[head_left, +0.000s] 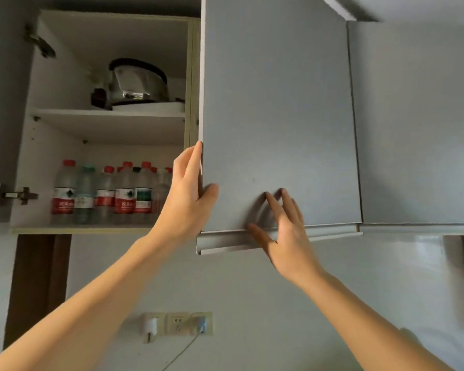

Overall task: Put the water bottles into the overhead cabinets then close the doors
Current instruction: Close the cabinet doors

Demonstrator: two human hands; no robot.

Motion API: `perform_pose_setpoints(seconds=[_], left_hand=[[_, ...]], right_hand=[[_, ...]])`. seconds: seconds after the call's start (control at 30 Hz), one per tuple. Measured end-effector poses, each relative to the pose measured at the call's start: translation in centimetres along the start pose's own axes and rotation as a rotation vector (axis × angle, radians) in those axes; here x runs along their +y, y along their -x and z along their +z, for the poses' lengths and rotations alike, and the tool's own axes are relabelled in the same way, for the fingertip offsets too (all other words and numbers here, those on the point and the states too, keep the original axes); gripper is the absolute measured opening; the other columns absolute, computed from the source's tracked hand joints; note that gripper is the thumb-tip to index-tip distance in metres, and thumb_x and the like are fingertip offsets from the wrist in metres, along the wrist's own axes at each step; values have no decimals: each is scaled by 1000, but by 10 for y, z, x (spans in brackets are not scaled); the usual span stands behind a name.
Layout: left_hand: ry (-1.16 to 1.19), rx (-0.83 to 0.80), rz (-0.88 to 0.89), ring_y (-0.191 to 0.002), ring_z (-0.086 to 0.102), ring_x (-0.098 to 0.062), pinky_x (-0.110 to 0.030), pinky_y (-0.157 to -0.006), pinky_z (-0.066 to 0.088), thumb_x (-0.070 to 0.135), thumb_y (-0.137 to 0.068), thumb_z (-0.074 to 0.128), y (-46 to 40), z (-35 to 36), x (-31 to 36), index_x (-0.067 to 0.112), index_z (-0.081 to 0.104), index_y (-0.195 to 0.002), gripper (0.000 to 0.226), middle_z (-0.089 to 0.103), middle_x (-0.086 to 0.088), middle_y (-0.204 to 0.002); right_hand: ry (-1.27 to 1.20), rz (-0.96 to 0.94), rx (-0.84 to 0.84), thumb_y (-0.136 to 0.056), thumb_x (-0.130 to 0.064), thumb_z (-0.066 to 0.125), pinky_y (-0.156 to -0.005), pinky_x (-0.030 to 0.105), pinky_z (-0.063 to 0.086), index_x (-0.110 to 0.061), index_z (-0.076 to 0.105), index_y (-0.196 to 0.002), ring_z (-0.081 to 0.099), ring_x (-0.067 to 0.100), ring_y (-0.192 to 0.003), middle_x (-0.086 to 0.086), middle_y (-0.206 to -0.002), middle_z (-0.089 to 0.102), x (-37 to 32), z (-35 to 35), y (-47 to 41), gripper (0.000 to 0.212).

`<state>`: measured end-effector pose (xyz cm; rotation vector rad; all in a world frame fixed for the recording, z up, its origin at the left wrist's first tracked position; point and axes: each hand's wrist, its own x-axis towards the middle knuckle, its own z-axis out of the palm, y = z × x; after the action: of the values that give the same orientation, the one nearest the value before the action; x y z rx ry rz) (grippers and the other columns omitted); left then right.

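We have both hands up on the right-hand cabinet door (279, 108), a tall plain grey panel whose long axis runs vertically and which ends below in a projecting handle lip (252, 241). Our left hand (188, 199) grips the door's free vertical edge: the thumb lies across the front face, the forefinger runs up along the edge, and the remaining fingers are presumably wrapped behind it, though we cannot see them from here. Our right hand (284, 231) is not gripping anything; its fingers are straight and spread, tips pressed flat to the door's front just above the lip, thumb lying along the lip itself.

What the coming move seems to turn on is where the opening sits relative to that edge grip. The open cabinet (113, 231) lies directly beyond our left hand, on its far side from the right hand, so the door's free edge has to travel away from us to meet the frame. Our left hand is the nearer one to the gap, and its hidden fingers would be the ones at risk of being caught, so we judge they must slip out before the edge seats.

The water bottles (105, 194) stand upright on the bottom shelf, just beyond the left hand at about its height: clear plastic, mostly red caps and red labels, a couple with green ones, packed close in rows. On the shelf above them rests a metal pot (138, 84). The loading looks finished.
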<state>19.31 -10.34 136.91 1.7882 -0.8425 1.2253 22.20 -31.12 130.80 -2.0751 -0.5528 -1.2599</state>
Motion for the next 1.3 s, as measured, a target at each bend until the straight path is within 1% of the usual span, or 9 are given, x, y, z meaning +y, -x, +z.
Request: perform_pose_setpoints(seconds=[0.07, 0.13, 0.27, 0.37, 0.5, 0.67, 0.93, 1.13, 1.3], left_hand=[[-30, 1, -8, -147, 15, -6, -48, -118, 33, 8, -97, 59, -7, -7, -24, 29, 18, -161, 78, 17, 12, -159], [-63, -2, -33, -148, 9, -15, -54, -117, 33, 19, -97, 64, -13, -12, -46, 35, 21, -159, 77, 11, 18, -159], [0, -47, -93, -153, 1, -12, -53, -122, 23, 40, -92, 70, -22, -15, -85, 44, 18, -158, 84, 2, 24, -160], [-35, -55, -129, -152, -3, -8, -47, -124, 15, 49, -87, 73, -29, -8, -109, 48, 14, -156, 91, 1, 20, -161], [-49, -23, -162, -152, 8, -15, -43, -124, 15, 43, -87, 75, -39, 0, -138, 46, 17, -156, 90, 9, 8, -161], [6, -53, -217, -153, 8, -14, -33, -113, 16, 43, -85, 76, -52, 6, -170, 55, 19, -152, 89, 4, 12, -163], [-79, -70, -250, -152, 12, -17, -29, -113, 15, 38, -87, 76, -67, 23, -207, 47, 15, -157, 93, 8, 4, -163], [-165, -74, -208, -151, 13, -20, -41, -122, 16, 34, -89, 75, -71, 32, -221, 46, 11, -157, 95, 11, 3, -161], [-308, -70, -242, -153, 5, -25, -55, -123, 14, 43, -88, 73, -75, 27, -215, 48, 10, -157, 93, 5, 3, -163]], right_hand=[[72, 23, -18, -90, -54, 63, -124, 42, 16, -29, 28, -159, 3, 31, -155, 0, -170, 5, 11, 14, -12, 81], [133, 29, -35, -89, -58, 63, -124, 45, 14, -33, 23, -160, -1, 37, -155, -2, -170, 0, 19, 26, -22, 85], [216, 27, -71, -87, -64, 63, -125, 50, 12, -43, 9, -159, -12, 36, -154, -8, -169, -15, 30, 46, -42, 92], [290, 14, -51, -85, -69, 62, -125, 53, 10, -41, 10, -160, -11, 39, -154, -6, -169, -17, 34, 61, -53, 95], [371, -11, -4, -84, -70, 60, -122, 59, 9, -35, 18, -160, -9, 44, -152, 2, -170, -13, 45, 83, -62, 94], [435, -57, 78, -84, -70, 60, -120, 65, 10, -28, 30, -159, -3, 49, -150, 10, -170, 1, 61, 106, -73, 91], [466, -61, 93, -88, -65, 59, -121, 66, 0, -29, 26, -160, -8, 50, -151, 10, -170, -1, 84, 133, -84, 87], [447, -138, 205, -87, -60, 61, -117, 71, 10, -22, 42, -154, 8, 55, -149, 17, -167, 19, 99, 145, -84, 80], [371, -181, 216, -88, -59, 55, -118, 70, 8, -17, 45, -152, 11, 51, -151, 19, -165, 23, 89, 157, -87, 77]])
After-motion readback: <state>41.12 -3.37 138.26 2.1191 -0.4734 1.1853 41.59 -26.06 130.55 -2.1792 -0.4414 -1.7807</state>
